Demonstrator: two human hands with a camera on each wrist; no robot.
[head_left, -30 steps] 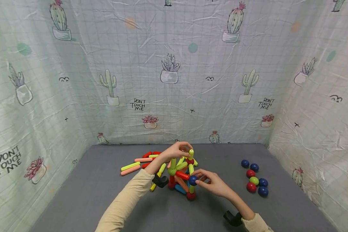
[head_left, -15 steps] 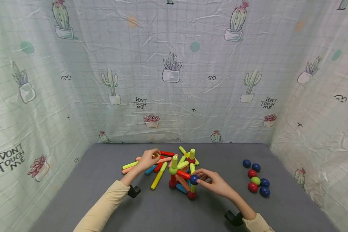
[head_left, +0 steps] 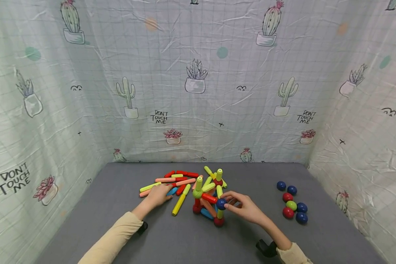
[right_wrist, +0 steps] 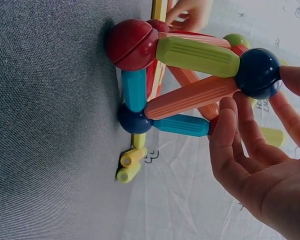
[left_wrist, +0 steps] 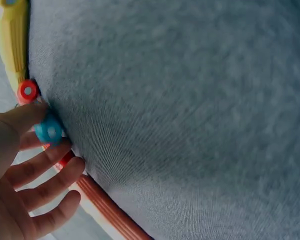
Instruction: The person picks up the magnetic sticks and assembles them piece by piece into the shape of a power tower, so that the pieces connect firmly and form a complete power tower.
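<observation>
In the middle of the table stands a frame of coloured magnetic rods and balls, with a green ball point(head_left: 197, 193) and an upright light-green rod point(head_left: 219, 175) high on it. My right hand point(head_left: 242, 207) pinches the dark blue ball point(right_wrist: 259, 73) at its near corner; a green rod point(right_wrist: 197, 56) and an orange rod point(right_wrist: 192, 96) meet that ball. To the left, my left hand point(head_left: 157, 195) is low among loose rods. Its thumb and fingers are round the end of a blue rod point(left_wrist: 50, 129), which lies between them; part of that rod is hidden.
Loose rods lie about the left hand, among them a yellow rod point(head_left: 178, 206), a red rod point(head_left: 187, 173) and a salmon rod point(head_left: 186, 182). At the right is a group of red, blue and green balls point(head_left: 291, 206). A patterned curtain point(head_left: 198, 110) encloses the table's back and sides.
My left hand has left the upright rod on the frame, swung left and come down onto the loose rods, at a blue one. The right hand has stayed on the blue ball.
</observation>
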